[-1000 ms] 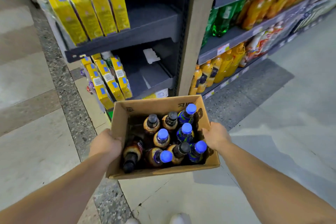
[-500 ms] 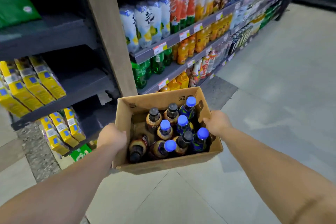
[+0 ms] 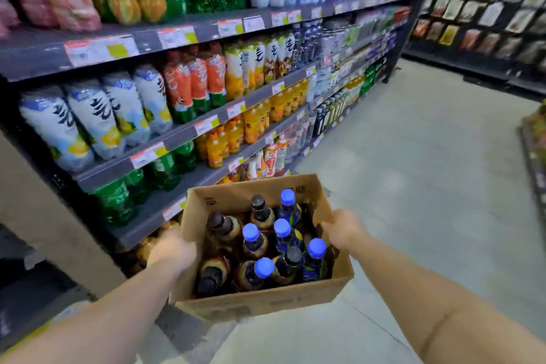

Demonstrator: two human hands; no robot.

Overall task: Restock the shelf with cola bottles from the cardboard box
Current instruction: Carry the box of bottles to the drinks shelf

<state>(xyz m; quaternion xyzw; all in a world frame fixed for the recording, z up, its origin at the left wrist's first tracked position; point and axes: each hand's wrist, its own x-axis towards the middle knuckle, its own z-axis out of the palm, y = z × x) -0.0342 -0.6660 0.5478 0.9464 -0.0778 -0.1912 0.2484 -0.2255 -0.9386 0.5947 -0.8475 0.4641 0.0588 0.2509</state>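
Observation:
An open cardboard box is carried at waist height in front of me. Inside stand several dark cola bottles, some with blue caps, some with black caps; one at the lower left leans over. My left hand grips the box's left wall. My right hand grips its right wall. The drinks shelf runs along my left, with rows of bottles on every level.
The shelving is packed with green, orange, white and blue drink bottles behind price tags. A beige upright post stands at the near left. Grey floor stretches ahead. A rack of packets lines the far wall, and a low display sits at the right edge.
The view has swung right along the aisle, from the yellow-packet shelves to the drinks shelves. Both hands have kept hold of the box, which moved with me.

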